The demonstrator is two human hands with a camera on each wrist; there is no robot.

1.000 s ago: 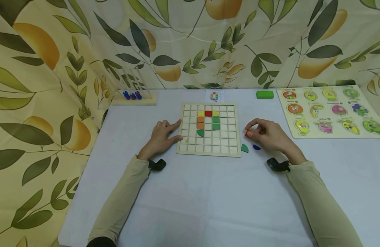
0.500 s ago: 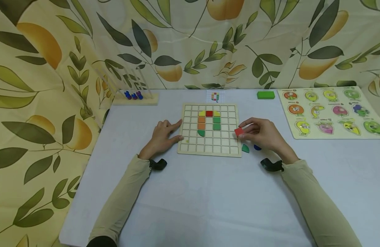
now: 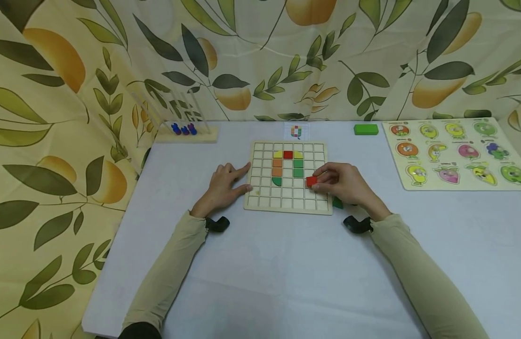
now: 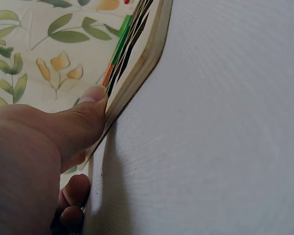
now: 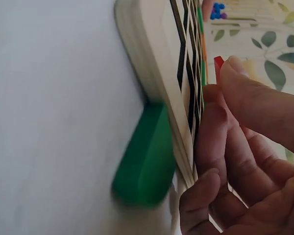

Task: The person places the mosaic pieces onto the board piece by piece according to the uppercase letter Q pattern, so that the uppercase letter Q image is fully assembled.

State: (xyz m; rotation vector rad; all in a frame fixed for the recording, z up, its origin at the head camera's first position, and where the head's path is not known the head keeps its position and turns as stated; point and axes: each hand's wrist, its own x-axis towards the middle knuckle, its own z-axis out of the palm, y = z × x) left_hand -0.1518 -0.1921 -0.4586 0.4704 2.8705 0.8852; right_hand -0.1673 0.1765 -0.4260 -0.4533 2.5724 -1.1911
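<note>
A wooden grid board (image 3: 263,203) lies on the white table, with red, yellow, orange and green flat pieces set in an arch in its cells. My right hand (image 3: 347,182) pinches a red square tile (image 3: 311,181) between thumb and fingers over the right part of the board. In the right wrist view only the edge of that red tile (image 5: 218,67) shows past the thumb. A green quarter-round piece (image 5: 144,156) lies beside the board, partly hidden by the right hand in the head view. My left hand (image 3: 220,187) touches the board's left edge with outstretched thumb and index finger.
A small pattern card (image 3: 296,131) lies behind the board. At the back stand a peg stand (image 3: 186,135) with blue beads and a green block (image 3: 366,129). A fruit picture board (image 3: 457,153) lies at the right.
My right hand has carried the red tile left from beside the board to over its cells. It now covers the blue piece. The left hand stays at the board's edge.
</note>
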